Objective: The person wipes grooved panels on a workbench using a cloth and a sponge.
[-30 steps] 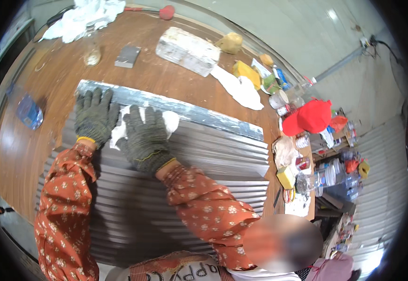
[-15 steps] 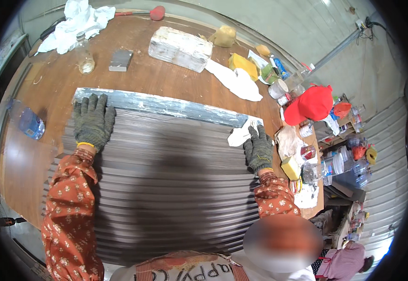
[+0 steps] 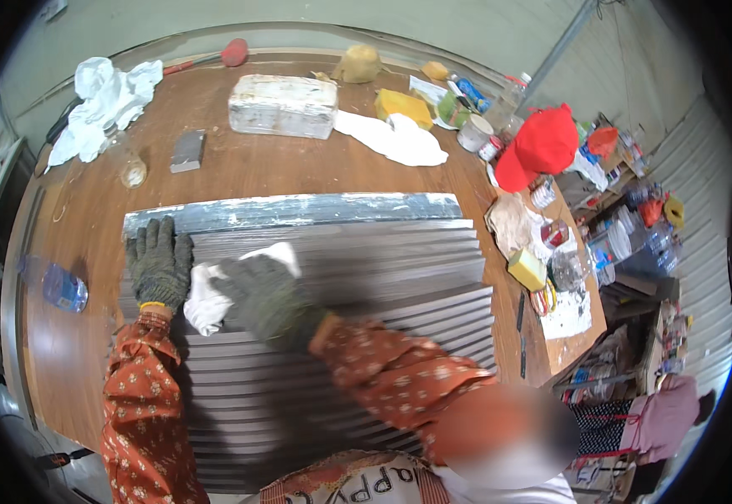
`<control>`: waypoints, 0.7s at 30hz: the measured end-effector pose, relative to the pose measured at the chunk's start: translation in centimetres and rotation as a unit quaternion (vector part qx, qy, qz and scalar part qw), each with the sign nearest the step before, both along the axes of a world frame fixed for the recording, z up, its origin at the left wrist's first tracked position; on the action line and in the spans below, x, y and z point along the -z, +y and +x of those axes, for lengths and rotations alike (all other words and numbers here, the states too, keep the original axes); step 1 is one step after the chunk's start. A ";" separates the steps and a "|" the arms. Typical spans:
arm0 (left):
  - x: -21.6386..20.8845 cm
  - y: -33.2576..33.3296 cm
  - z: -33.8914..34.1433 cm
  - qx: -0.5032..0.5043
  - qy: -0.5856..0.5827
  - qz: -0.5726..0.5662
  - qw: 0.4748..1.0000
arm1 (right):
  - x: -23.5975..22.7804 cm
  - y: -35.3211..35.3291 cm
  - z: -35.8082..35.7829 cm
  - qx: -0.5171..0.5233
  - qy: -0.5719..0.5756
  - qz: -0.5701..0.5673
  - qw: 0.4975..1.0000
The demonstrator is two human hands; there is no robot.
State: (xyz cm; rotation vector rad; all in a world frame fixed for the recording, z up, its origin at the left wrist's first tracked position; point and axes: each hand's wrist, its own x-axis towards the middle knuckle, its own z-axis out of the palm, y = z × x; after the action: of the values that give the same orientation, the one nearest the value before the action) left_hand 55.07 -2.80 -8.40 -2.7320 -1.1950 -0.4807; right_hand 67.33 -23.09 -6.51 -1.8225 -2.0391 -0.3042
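Dark grey wood-grain strips (image 3: 399, 260) lie side by side on the brown table, the nearer ones with ridges and grooves between them. A blue-grey bar with worn white paint (image 3: 324, 208) runs along their far edge. My left hand (image 3: 160, 265), in a dark knitted glove, rests flat with fingers stretched on the strips' far left corner, its fingertips touching the bar. Beside it my right hand (image 3: 274, 304), gloved alike and smeared by motion, presses on a crumpled white cloth (image 3: 206, 302) over the strips. Part of the cloth is hidden beneath that hand.
Behind the bar are a small grey block (image 3: 188, 151), a paint-smeared white block (image 3: 282, 107) and a white rag (image 3: 395, 141). A plastic bottle (image 3: 64, 287) lies at left. A red cap (image 3: 542, 147), yellow sponge (image 3: 527, 269) and jars crowd the right edge. Another person (image 3: 664, 416) stands far right.
My right hand has swept the white cloth from the far right corner leftward across the strips, close to my left hand. The left hand stays on the far left corner; the view has shifted.
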 end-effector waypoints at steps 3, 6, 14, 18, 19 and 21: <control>-1.1 -1.1 1.3 0.001 0.002 -0.020 1.000 | -1.9 -5.8 7.8 0.072 0.203 -0.163 0.963; -1.2 -0.7 1.9 0.019 0.029 0.021 0.999 | -5.4 -14.8 13.4 0.308 0.086 -0.169 0.932; -0.9 -0.8 0.4 -0.004 -0.005 -0.018 1.000 | -1.0 -27.1 23.7 0.648 0.240 -0.023 0.722; -2.0 -2.1 0.4 0.058 -0.149 -0.062 0.985 | -0.4 -28.5 23.3 0.486 0.229 0.209 0.817; -3.3 -3.6 -0.4 0.061 -0.191 -0.087 0.976 | -1.5 -27.3 21.8 0.441 0.267 0.237 0.823; -3.9 -6.9 1.3 0.168 -0.251 -0.200 0.932 | -5.8 -26.0 17.6 0.367 0.282 0.259 0.848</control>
State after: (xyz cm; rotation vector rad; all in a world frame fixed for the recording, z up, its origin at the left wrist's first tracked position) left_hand 56.37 -9.75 -4.50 -3.3144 -0.9913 -1.1510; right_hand 84.97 -49.08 -0.68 -1.9332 -0.7147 -0.4069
